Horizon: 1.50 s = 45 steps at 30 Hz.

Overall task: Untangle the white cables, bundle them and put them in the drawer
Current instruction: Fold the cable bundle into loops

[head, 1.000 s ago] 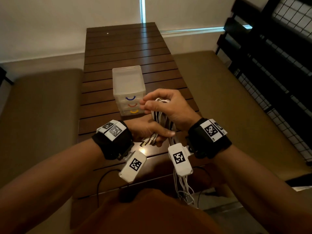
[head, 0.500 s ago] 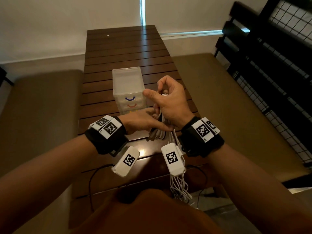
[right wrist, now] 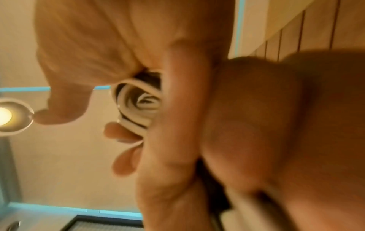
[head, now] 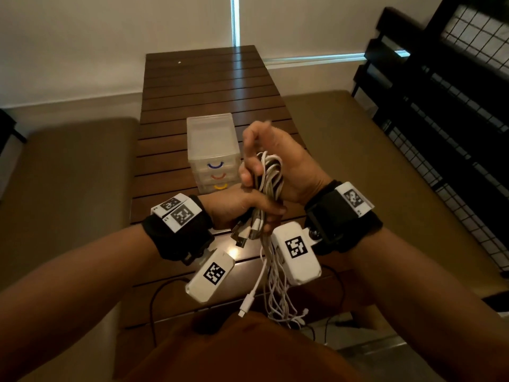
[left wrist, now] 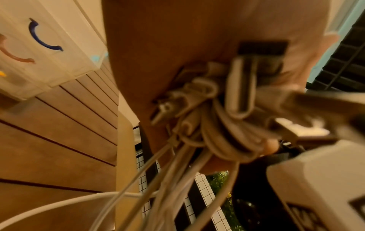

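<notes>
Above the near end of the slatted wooden table (head: 209, 86), both hands hold one bunch of white cables (head: 271, 175) in the air. The left hand (head: 234, 206) wraps its fingers round the lower part of the bunch, where several USB plugs (head: 243, 234) stick out below its grip. The right hand (head: 278, 161) closes round the upper part, where the cables fold over in a loop that shows between its thumb and palm; its forefinger is raised and bent above the loop. The two hands touch each other. Below them the loose cable ends (head: 278, 299) hang down past the table edge, one small connector (head: 242, 312) lowest on the left. Just behind the hands stands a small translucent drawer unit (head: 210, 139) on the table, with three drawers shut: blue handle on top, red in the middle, yellow at the bottom. In the left wrist view the folded cables (left wrist: 213, 125) press against the palm, blurred.
</notes>
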### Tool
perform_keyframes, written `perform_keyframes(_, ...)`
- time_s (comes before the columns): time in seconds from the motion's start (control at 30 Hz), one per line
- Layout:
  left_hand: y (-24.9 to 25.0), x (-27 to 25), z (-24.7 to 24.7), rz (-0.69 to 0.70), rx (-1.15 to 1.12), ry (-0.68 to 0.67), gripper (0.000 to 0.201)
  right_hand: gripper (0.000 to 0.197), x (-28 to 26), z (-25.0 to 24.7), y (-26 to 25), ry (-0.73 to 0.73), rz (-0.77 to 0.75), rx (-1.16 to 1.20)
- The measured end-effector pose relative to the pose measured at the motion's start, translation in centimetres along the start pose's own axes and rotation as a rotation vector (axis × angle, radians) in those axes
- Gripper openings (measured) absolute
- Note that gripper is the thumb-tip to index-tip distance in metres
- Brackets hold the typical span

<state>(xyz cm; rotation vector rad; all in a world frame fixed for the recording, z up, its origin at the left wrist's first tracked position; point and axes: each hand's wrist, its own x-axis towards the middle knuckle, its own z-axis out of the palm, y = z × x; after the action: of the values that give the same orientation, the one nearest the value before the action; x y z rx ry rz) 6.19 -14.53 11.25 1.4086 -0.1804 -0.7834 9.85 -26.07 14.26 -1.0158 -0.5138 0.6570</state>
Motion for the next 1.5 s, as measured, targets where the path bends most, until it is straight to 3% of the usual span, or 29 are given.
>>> perform_keyframes(0.1,0.3,0.1,0.1,0.005,0.001,0.043,0.008,0.051,0.2,-0.1,-0.9,-0.041,0.039,0.010)
perform_keyframes(0.2,0.2,0.2,-0.1,-0.004,0.019,0.028,0.010,0.034,0.2,0.3,-0.8,0.081,0.007,-0.100)
perform_keyframes(0.3,-0.5,0.3,-1.0,-0.020,-0.001,-0.056,0.008,0.020,0.4,1.1,-0.1,0.166,-0.017,-0.105)
perform_keyframes(0.4,-1.5,0.3,-1.9,-0.036,-0.027,-0.163,0.038,0.025,0.6,1.5,0.7,0.132,-0.019,-0.161)
perform_keyframes(0.53,-2.3,0.2,-1.2,-0.007,-0.142,-0.278,0.024,0.032,0.8,1.6,1.0,0.130,0.015,-0.170)
perform_keyframes(0.67,-2.4,0.8,-1.2,0.016,-0.275,-0.165,0.018,0.042,1.1,0.7,0.5,0.162,0.030,-0.249)
perform_keyframes(0.73,-2.1,1.1,-1.5,0.008,-0.323,-0.105,0.027,0.052,1.3,-0.2,0.3,0.214,0.016,-0.348)
perform_keyframes(0.83,-1.5,1.3,-2.2,-0.012,-0.370,0.041,0.026,0.092,1.6,-2.7,0.9,0.253,-0.022,-0.519)
perform_keyframes(0.9,-1.2,1.2,-3.2,0.035,-0.410,0.124,0.017,0.112,1.3,-4.1,1.9,0.184,0.047,-0.547)
perform_keyframes(0.97,-1.0,1.2,-4.5,0.094,-0.451,0.186,0.023,0.117,0.5,-4.9,3.4,0.055,0.181,-0.487)
perform_keyframes(1.07,-0.9,1.0,-5.7,0.149,-0.499,0.236,0.043,0.090,-0.5,-4.5,6.2,-0.091,0.378,-0.503)
perform_keyframes(1.17,-0.8,0.9,-5.6,0.172,-0.450,0.328,0.045,0.034,-0.6,-3.5,8.7,0.041,0.370,-0.466)
perform_keyframes(1.23,-1.1,0.8,-5.5,0.179,-0.462,0.411,0.048,0.013,-0.7,-2.5,9.3,0.103,0.350,-0.444)
perform_keyframes(1.37,-1.3,0.4,-5.9,0.203,-0.516,0.493,0.049,0.005,-1.2,-1.7,9.2,0.033,0.342,-0.599)
perform_keyframes(1.5,0.1,-0.6,-6.5,0.276,-0.537,0.545,0.051,0.007,-1.6,-4.2,9.1,-0.022,0.449,-0.748)
